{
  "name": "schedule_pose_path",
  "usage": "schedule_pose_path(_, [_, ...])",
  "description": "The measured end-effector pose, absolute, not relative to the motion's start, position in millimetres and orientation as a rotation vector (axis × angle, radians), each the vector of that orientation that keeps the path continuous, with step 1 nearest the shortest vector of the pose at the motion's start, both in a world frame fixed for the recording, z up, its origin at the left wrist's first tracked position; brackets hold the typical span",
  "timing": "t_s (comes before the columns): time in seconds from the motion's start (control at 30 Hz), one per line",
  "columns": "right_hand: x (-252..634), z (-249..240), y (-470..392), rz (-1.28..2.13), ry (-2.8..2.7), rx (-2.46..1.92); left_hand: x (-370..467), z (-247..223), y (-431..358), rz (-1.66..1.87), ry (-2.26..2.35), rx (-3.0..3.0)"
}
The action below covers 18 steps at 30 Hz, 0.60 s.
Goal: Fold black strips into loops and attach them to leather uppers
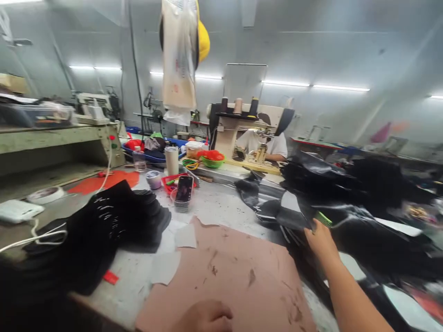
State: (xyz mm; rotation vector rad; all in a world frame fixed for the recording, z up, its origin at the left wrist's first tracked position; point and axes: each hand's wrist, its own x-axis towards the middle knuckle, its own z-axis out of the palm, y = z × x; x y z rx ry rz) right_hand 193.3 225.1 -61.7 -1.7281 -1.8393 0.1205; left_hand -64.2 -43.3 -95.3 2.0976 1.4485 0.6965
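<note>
My right hand (321, 242) reaches out over the right side of the table, closed around a slim green tool (323, 219) whose kind is hard to make out. Its fingers are at the edge of glossy black sheet pieces (294, 210); whether they also grip one cannot be seen. At the bottom, my left hand (207, 316) rests with curled fingers on a brown sheet (238, 267) marked with dark smudges. Anything inside that hand is hidden. Two pale pieces, a small one (186, 236) and a larger one (166, 267), lie along the brown sheet's left edge.
Stacked black pieces (117, 216) stand on the left, and more black material (346, 180) piles up on the right. A phone (184, 189) leans on a clear tub near a tumbler (171, 160). Beyond, a person (277, 145) sits behind a sewing machine (224, 133). A bag (178, 60) hangs overhead.
</note>
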Motion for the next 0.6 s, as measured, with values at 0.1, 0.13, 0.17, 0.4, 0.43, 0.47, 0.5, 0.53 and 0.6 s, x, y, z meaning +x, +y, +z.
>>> schedule_pose_path(0.1, [171, -90, 200, 0.122, -1.93, -1.605, -101, -92, -62, 0.987, 1.811, 2.062])
schedule_pose_path(0.13, [162, -97, 190, 0.087, -1.967, -1.534, -115, -90, -67, 1.058, 1.95, 2.027])
schedule_pose_path(0.17, [150, -102, 179, 0.051, -2.007, -1.452, -131, -88, -72, 1.098, 2.076, 1.991])
schedule_pose_path(0.4, [29, -92, 107, 0.393, -2.486, -0.968, -244, -33, -88, 1.405, 2.752, 1.649])
schedule_pose_path(0.43, [11, -90, 98, 0.43, -2.523, -0.913, -261, -20, -89, 1.51, 2.889, 1.486])
schedule_pose_path(0.47, [-6, -88, 90, 0.454, -2.546, -0.872, -280, -7, -90, 1.594, 2.995, 1.27])
schedule_pose_path(0.5, [-21, -88, 85, 0.477, -2.56, -0.847, -299, 5, -90, 1.656, 3.062, 1.106])
schedule_pose_path(0.53, [-34, -88, 82, 0.497, -2.563, -0.837, -319, 16, -90, 1.682, 3.092, 0.995])
schedule_pose_path(0.6, [-53, -88, 84, 0.512, -2.537, -0.867, -356, 31, -85, 1.648, 3.085, 0.864])
